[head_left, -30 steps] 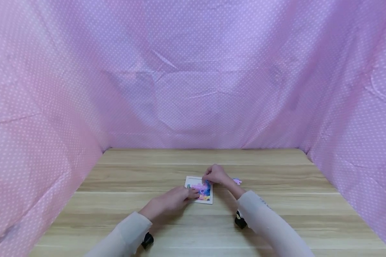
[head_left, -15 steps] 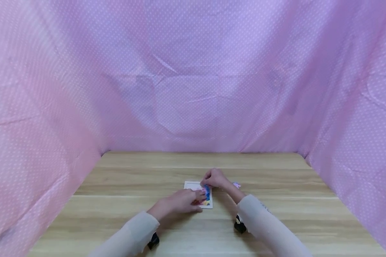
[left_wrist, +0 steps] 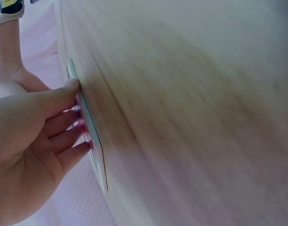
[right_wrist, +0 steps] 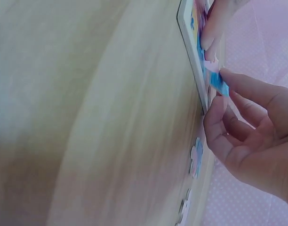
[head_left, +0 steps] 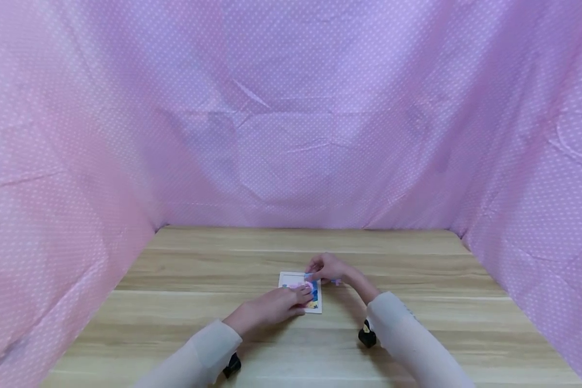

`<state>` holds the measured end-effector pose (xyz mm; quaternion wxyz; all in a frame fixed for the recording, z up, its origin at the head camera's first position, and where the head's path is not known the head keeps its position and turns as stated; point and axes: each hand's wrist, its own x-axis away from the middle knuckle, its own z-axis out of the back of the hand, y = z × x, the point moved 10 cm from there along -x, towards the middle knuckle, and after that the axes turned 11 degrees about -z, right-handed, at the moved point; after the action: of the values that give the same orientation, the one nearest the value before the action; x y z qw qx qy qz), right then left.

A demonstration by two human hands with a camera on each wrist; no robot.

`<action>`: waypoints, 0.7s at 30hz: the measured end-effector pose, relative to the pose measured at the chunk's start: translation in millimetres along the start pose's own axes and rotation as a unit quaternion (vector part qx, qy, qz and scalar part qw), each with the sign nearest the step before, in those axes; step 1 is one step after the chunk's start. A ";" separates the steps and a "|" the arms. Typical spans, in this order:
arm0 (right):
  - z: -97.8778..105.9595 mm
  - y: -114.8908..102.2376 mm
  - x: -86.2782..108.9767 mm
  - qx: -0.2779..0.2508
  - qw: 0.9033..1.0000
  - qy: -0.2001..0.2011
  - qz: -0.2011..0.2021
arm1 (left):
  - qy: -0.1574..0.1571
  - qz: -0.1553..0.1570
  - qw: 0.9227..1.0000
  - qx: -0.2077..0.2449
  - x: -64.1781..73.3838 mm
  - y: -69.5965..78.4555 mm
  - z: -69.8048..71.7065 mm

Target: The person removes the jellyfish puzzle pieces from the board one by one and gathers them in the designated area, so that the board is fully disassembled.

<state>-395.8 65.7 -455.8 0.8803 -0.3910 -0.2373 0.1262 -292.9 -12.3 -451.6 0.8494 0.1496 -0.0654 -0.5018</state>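
Note:
A small jigsaw puzzle board (head_left: 284, 278) with a white border lies near the middle of the table, bearing a pink, blue and yellow picture. My left hand (head_left: 274, 306) reaches over it from the left. Its fingertips rest on the picture, while the thumb touches the near border in the left wrist view. At the board's far right corner, my right hand (head_left: 331, 268) pinches a blue puzzle piece (right_wrist: 218, 84) between thumb and forefinger. That piece is tilted over the board; whether it touches the pieces below cannot be told. Fingers hide part of the picture.
Right of the board, a loose puzzle piece (right_wrist: 196, 157) lies on the wooden table (head_left: 199, 269). Another loose piece (right_wrist: 184, 209) is farther along in the right wrist view. A pink dotted cloth (head_left: 291, 161) hangs around the back and sides.
My left hand has slid right, farther over the picture. The right hand has shifted slightly right, and its blue piece now shows. One loose piece beside that wrist has come into sight.

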 end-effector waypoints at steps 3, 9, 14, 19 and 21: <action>2.7 1.4 2.0 -0.002 1.000 -0.005 0.007 | 0.004 -0.007 1.000 0.013 -1.1 2.1 0.9; 8.6 5.7 5.7 -0.030 0.999 0.002 0.019 | 0.003 0.021 1.000 -0.003 -1.9 -1.0 -0.7; 15.1 10.2 10.1 -0.038 0.999 0.011 0.034 | 0.007 0.029 1.000 -0.007 -0.2 -2.5 0.9; 25.4 16.8 15.6 -0.054 0.998 0.014 0.043 | 0.019 0.019 0.999 0.025 5.6 -4.3 7.3; 31.1 20.6 18.8 -0.057 0.997 0.018 0.042 | 0.023 0.023 0.999 0.033 8.8 -6.7 10.9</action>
<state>-396.6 106.6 -447.1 0.8545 -0.4524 -0.2118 0.1427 -297.0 -25.0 -443.7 0.8566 0.1871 -0.0661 -0.4764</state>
